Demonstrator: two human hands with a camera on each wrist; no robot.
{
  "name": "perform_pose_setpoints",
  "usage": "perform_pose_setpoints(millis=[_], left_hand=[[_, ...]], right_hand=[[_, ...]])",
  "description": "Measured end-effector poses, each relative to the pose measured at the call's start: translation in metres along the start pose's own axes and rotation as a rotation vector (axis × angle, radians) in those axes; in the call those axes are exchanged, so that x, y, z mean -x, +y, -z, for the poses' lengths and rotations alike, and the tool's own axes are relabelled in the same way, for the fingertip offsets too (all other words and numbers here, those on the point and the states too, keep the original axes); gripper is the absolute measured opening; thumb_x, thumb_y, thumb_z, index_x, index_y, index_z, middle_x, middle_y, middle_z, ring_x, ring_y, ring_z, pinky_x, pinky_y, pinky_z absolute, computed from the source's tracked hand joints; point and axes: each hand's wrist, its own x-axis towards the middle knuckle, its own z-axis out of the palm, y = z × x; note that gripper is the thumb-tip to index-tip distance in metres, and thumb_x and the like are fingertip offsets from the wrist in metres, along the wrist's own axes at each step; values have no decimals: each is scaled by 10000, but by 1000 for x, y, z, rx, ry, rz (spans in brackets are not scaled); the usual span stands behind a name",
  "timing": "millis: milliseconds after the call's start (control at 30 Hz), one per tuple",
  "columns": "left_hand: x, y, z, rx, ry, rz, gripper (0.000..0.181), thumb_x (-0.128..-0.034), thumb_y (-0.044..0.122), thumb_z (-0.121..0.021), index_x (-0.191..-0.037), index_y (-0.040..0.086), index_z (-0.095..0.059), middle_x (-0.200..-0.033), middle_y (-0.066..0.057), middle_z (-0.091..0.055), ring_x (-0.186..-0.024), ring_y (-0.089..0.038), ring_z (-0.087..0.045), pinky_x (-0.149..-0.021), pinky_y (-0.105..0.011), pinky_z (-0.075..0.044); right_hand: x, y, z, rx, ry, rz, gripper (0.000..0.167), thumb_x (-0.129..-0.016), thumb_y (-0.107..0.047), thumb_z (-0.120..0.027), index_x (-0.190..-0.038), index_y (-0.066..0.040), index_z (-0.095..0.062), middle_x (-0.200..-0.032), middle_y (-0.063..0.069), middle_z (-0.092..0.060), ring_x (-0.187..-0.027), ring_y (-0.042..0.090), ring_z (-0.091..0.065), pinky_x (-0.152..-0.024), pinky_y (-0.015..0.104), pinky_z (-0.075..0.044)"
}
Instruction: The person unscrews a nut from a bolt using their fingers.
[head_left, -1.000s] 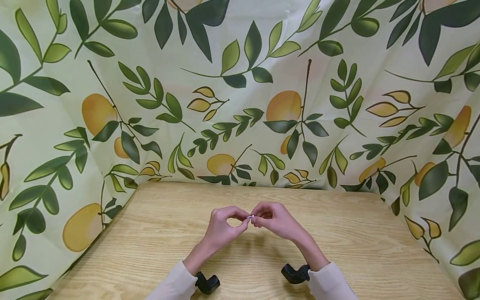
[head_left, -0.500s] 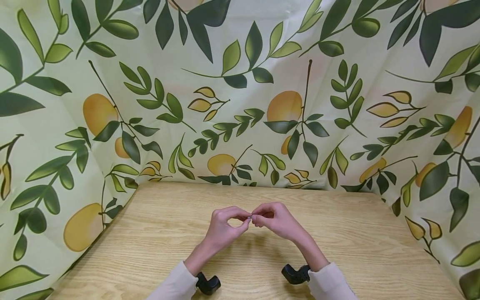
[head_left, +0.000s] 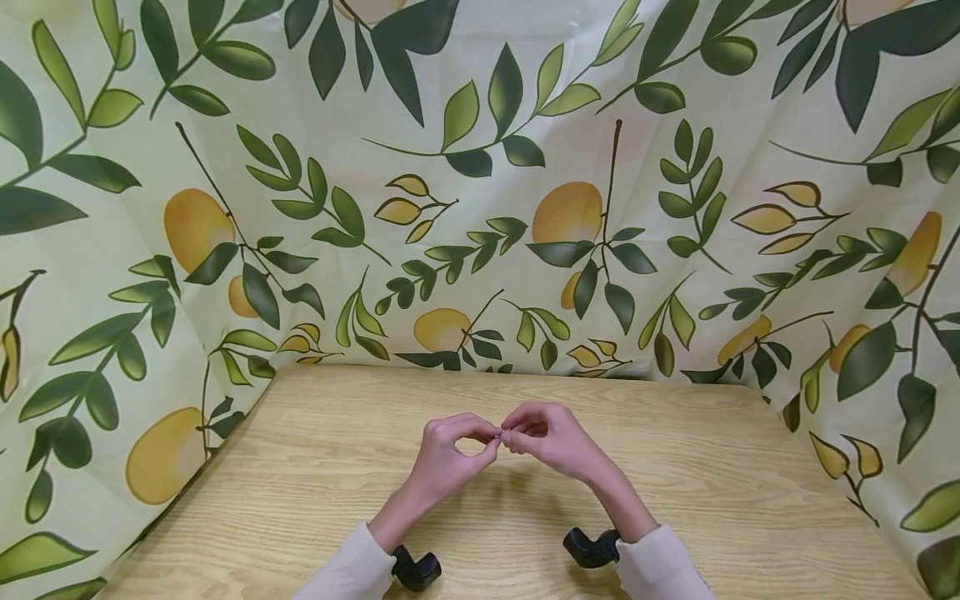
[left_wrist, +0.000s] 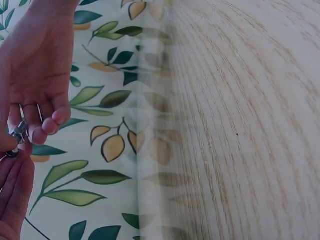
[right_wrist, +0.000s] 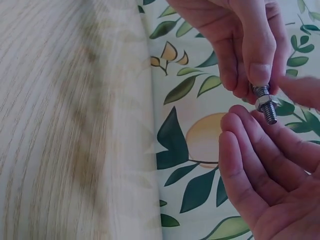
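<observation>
A small metal bolt with a hex nut on its thread is between the two hands, above the table. My left hand pinches the bolt's head end between thumb and fingers; its thumb covers the head in the right wrist view. Thumb and index finger of my right hand close in around the nut from the other side, while its other fingers stay fairly straight in the right wrist view. Thread shows on both sides of the nut. In the left wrist view the bolt appears at the left edge, partly covered by fingers.
Below the hands lies a light wood-grain table. A cloth printed with leaves and fruit hangs behind it and along both sides. A black wrist mount sticks out near the left cuff, another mount near the right cuff.
Both hands keep their place. The fingertips at the bolt and nut shift slightly, and the metal piece shows less in the head view than a second ago.
</observation>
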Motion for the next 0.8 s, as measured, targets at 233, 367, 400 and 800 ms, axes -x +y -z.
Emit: perform_pose_setpoints(millis=[233,367,400,800], left_hand=[[0,0,0,-11,5,-12,194,-779,-74,-783,-925,51,-802,-837,-71,-795,-720,-148,-760,-693,-211,-629],[0,0,0,-4,7,-2,195,-775,-66,-790,-925,57,-803,-837,-71,-794,-717,-144,-758,-688,-208,-628],[0,0,0,-2,8,0,198,-772,-68,-790,-922,60,-802,-835,-68,-794,-714,-143,-758,-685,-208,-627],[-1,-1,1,5,16,-4,220,-771,-103,-790,-932,48,-801,-849,-83,-796,-727,-165,-765,-691,-222,-633]], right_hand=[[1,0,-1,-7,2,6,112,-934,-100,-709,-1005,-15,-729,-886,133,-743,-788,180,-699,-711,250,-601],[0,1,-2,13,27,19,120,-898,-87,-764,-993,-43,-704,-890,91,-718,-794,129,-664,-707,223,-576],[0,1,-2,15,28,20,137,-893,-86,-772,-1001,-42,-700,-896,92,-714,-798,126,-662,-709,224,-575],[0,1,1,17,-38,-4,150,-960,-143,-695,-1032,-16,-727,-896,139,-736,-794,209,-693,-708,272,-600]])
